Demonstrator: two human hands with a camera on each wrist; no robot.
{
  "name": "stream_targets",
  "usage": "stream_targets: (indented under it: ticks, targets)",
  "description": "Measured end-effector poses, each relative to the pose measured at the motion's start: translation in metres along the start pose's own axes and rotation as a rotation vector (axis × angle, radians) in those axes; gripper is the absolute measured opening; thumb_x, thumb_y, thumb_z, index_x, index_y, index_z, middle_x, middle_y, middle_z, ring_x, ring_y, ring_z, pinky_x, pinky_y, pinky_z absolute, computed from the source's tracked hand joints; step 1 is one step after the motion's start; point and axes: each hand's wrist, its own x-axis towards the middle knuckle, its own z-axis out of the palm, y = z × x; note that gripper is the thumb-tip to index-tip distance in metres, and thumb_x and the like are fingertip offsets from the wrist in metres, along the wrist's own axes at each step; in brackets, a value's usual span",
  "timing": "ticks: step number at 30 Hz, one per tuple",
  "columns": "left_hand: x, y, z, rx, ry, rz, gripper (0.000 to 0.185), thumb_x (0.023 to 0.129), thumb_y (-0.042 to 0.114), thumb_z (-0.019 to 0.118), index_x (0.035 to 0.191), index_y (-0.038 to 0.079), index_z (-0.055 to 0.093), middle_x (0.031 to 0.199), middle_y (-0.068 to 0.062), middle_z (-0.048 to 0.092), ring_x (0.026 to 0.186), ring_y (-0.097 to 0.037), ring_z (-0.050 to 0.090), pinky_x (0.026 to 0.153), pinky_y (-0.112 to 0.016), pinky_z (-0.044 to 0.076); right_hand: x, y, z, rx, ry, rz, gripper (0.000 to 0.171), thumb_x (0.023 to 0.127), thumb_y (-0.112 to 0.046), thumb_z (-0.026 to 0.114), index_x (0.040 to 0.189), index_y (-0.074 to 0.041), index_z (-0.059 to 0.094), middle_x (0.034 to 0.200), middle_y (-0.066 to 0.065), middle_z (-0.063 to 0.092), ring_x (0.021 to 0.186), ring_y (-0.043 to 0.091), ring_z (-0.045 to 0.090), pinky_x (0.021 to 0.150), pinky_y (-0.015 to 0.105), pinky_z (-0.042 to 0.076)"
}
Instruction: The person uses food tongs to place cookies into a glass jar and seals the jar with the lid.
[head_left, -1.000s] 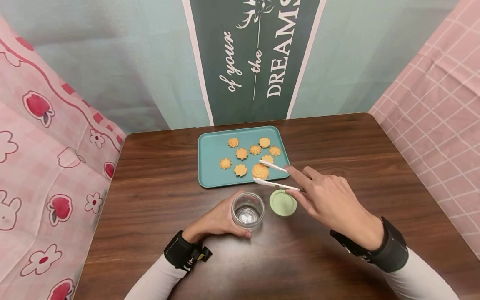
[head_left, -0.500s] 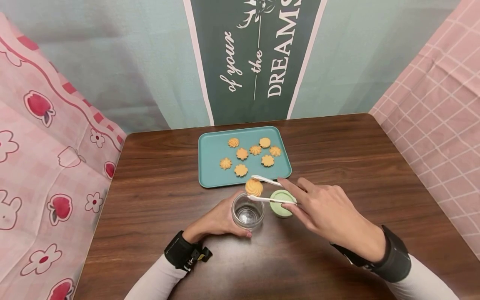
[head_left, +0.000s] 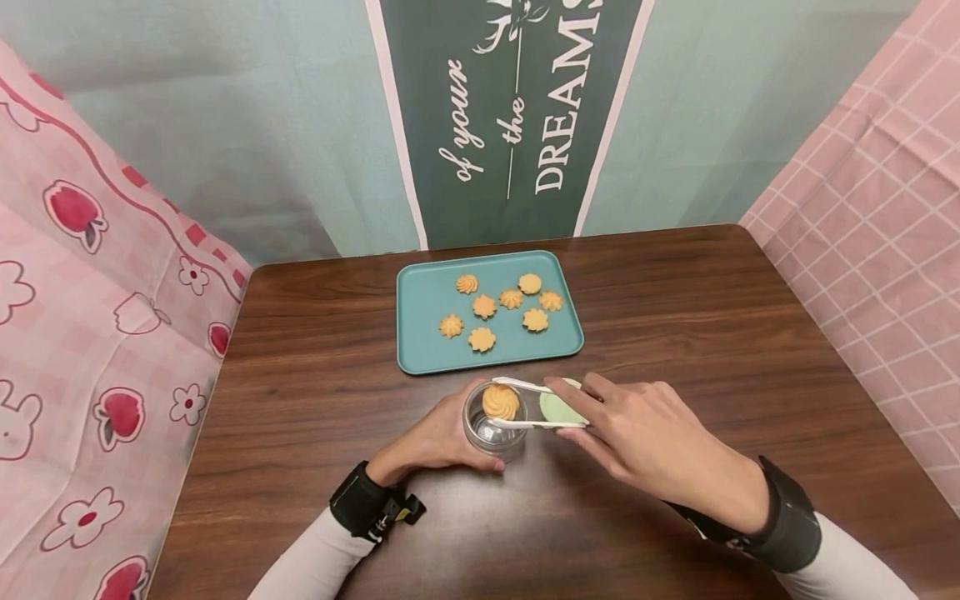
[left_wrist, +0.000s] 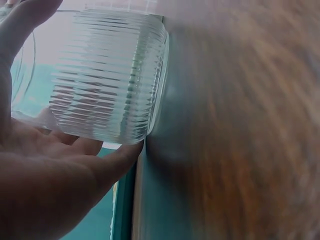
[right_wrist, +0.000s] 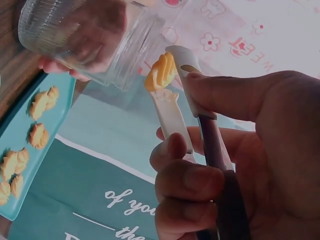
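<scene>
My left hand (head_left: 442, 437) holds a clear glass jar (left_wrist: 107, 75) on the table, its fingers and thumb around the side. In the left wrist view the jar shows ribbed walls. My right hand (head_left: 652, 433) grips a pair of tongs (head_left: 536, 425) with white tips and darker handles. Between those tips is a swirled golden cookie (head_left: 500, 402), over the jar's mouth in the head view. Seen from the right wrist, the cookie (right_wrist: 162, 72) is just outside the rim. A pale green round lid (head_left: 557, 407) lies beside the jar, partly hidden by the tongs and fingers.
Behind the jar lies a teal tray (head_left: 420, 354) with several cookies, among them a flower-shaped cookie (head_left: 482, 339). The brown wooden table (head_left: 315, 333) is bordered by printed cloths at the back and both sides.
The swirled cookie, held in the tongs, has left the tray and come toward me to above the jar's mouth. My right hand moved with it; the left hand and jar stayed in place.
</scene>
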Motion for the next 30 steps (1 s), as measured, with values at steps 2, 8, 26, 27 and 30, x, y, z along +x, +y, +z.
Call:
stream_targets:
  ticks: [2,8,26,27,30]
  targets:
    - [0.0,0.0007,-0.0001,-0.009,0.003,0.0,0.098,0.066,0.015,0.101,0.149,0.015,0.048,0.134,0.001,0.065,0.124,-0.015,0.062,0.111,-0.035,0.05,0.0003,-0.0003,0.0007,-0.001,-0.01,0.001,0.05,0.103,-0.048,0.066,0.139,-0.014,0.069,0.085,-0.005,0.056,0.051,-0.001,0.029,0.045,0.018,0.023]
    - [0.0003,0.0013,-0.0002,-0.036,0.015,-0.009,0.097,0.068,0.015,0.1,0.149,0.013,0.046,0.136,0.0,0.064,0.123,-0.016,0.062,0.11,-0.036,0.05,0.0021,-0.001,0.0029,-0.006,-0.035,0.005,0.048,0.103,-0.046,0.067,0.139,-0.014,0.069,0.087,-0.004,0.059,0.051,-0.001,0.029,0.044,0.018,0.022]
    - [0.0021,0.0005,0.0012,-0.01,0.034,0.033,0.093,0.067,0.009,0.1,0.146,0.018,0.051,0.136,0.002,0.066,0.128,-0.02,0.062,0.115,-0.04,0.047,0.004,0.0011,0.0063,0.0,-0.038,0.037,0.056,0.102,-0.048,0.067,0.146,-0.015,0.064,0.086,-0.004,0.057,0.049,0.001,0.029,0.044,0.019,0.023]
    - [0.002,0.0005,0.0013,-0.008,0.034,0.038,0.093,0.068,0.009,0.1,0.145,0.018,0.051,0.136,0.002,0.066,0.128,-0.02,0.062,0.115,-0.04,0.046,0.004,0.0016,0.006,0.001,-0.033,0.041,0.056,0.102,-0.048,0.067,0.147,-0.015,0.063,0.084,-0.004,0.055,0.049,0.001,0.028,0.044,0.019,0.023]
    - [0.0017,0.0004,0.0012,-0.015,0.033,0.041,0.09,0.068,0.009,0.1,0.144,0.018,0.052,0.136,0.001,0.067,0.127,-0.021,0.062,0.114,-0.04,0.047,0.0044,0.0032,0.0048,0.001,-0.013,0.05,0.056,0.102,-0.049,0.066,0.147,-0.015,0.063,0.082,-0.005,0.052,0.048,0.001,0.027,0.044,0.02,0.022]
